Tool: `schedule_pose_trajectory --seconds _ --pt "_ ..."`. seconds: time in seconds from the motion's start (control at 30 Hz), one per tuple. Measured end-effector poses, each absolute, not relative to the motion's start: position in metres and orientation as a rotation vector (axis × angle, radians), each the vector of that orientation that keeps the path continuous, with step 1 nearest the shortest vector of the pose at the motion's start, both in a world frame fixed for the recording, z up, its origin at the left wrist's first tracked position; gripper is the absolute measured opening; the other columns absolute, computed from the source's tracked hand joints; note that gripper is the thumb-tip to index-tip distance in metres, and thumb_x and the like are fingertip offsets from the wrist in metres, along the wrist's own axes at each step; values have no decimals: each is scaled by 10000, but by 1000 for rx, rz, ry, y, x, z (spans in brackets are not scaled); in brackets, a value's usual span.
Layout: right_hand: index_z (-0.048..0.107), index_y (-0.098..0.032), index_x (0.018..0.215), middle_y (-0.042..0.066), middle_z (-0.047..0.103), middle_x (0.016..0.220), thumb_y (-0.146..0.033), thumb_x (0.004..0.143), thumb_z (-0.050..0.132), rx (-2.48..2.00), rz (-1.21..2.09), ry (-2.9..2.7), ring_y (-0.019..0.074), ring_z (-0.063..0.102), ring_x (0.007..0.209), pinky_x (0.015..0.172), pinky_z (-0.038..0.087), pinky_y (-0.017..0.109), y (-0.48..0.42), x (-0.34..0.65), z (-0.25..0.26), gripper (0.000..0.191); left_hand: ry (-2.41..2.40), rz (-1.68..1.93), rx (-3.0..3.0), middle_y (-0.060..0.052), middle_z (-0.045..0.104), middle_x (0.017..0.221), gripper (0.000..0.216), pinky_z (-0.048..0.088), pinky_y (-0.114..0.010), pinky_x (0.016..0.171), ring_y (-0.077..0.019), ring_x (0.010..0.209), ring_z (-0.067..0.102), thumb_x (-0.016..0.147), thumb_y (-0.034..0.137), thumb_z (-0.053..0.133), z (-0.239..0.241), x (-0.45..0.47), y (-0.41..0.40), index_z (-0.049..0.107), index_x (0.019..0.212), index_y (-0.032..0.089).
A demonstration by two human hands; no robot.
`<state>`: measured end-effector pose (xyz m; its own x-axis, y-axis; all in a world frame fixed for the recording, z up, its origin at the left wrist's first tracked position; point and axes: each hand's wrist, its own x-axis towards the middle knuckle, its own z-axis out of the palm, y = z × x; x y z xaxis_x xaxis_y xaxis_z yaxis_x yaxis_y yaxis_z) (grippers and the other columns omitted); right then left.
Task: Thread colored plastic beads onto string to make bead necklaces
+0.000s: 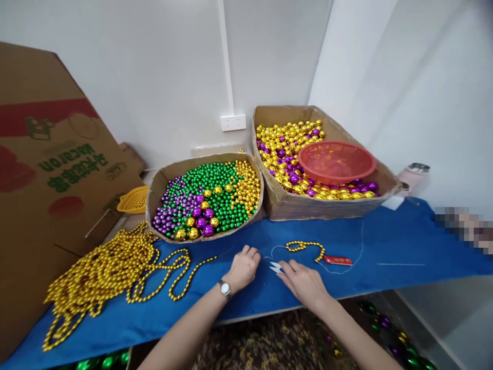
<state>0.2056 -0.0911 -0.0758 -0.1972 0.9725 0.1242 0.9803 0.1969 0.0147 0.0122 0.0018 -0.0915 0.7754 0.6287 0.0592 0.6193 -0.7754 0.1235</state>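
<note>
My left hand (243, 268), with a watch on its wrist, is closed just above the blue cloth, pinching a thin white thread (278, 247) that shows on its right side. To its left lies a gold bead string (184, 288) with a thread end. My right hand (304, 282) is closed on a small white tool with two pointed tips, apparently thread snips (276, 267), pointing at my left hand. Beyond it the thread loops past a short gold bead strand (304, 245) and a red label (338, 260). My fingers partly hide the thread and the snips.
A heap of gold bead strings (103, 262) covers the left of the blue cloth (400, 241). Behind stand a carton of green, purple and gold beads (208, 180) and a larger carton (308, 208) holding a red basket (337, 162). A tall cardboard box (50, 205) borders the left.
</note>
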Motion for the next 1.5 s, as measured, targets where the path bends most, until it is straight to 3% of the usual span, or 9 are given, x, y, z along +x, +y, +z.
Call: schedule_pose_trajectory --seconds 0.2,0.4,0.53,0.7,0.97,1.17,1.5 --pt "590 -195 1121 72 664 847 -311 943 428 -1979 -204 -2323 169 647 712 590 408 237 -86 202 -77 267 965 147 2881 -90 553 1040 188 464 -324 700 -236 938 450 844 78 422 -85 13 -5 531 953 186" --pt "620 -248 1045 31 666 814 -306 949 421 -2005 -208 -2321 136 645 705 577 400 211 -84 214 -77 228 898 246 2835 -89 567 991 179 456 -341 714 -237 910 467 838 75 422 -74 22 -19 519 930 193" --pt "610 -277 1084 29 668 853 -389 949 393 -2129 -237 -2213 144 656 711 525 388 203 -86 254 -73 279 728 398 2727 -76 577 953 163 445 -320 711 -209 869 500 857 109 418 -75 42 -58 507 947 213" --pt "616 -213 1107 76 658 873 -372 953 341 -2412 -329 -1921 182 660 630 480 406 237 -98 326 -66 353 389 387 2682 -67 596 893 156 427 -304 624 -205 805 525 787 119 513 -99 69 -118 482 908 211" --pt "575 -282 1177 29 664 1025 -395 959 358 -2142 -184 -2189 142 652 870 694 474 214 -127 323 -48 327 826 528 2314 -50 605 821 134 436 -288 704 -179 785 563 863 147 418 -96 67 -73 536 835 203" --pt "608 -242 1110 47 661 855 -391 933 438 -1922 -191 -2381 154 631 733 638 431 233 -129 278 -48 287 950 487 2243 -33 612 802 132 423 -278 680 -171 748 582 842 153 445 -84 54 -48 557 794 202" --pt "611 -211 1075 38 645 797 -308 922 499 -1953 -238 -2410 156 619 695 609 381 245 -115 251 -58 213 932 484 2267 -38 612 809 134 421 -272 687 -172 759 581 846 144 442 -80 57 -56 556 800 198"
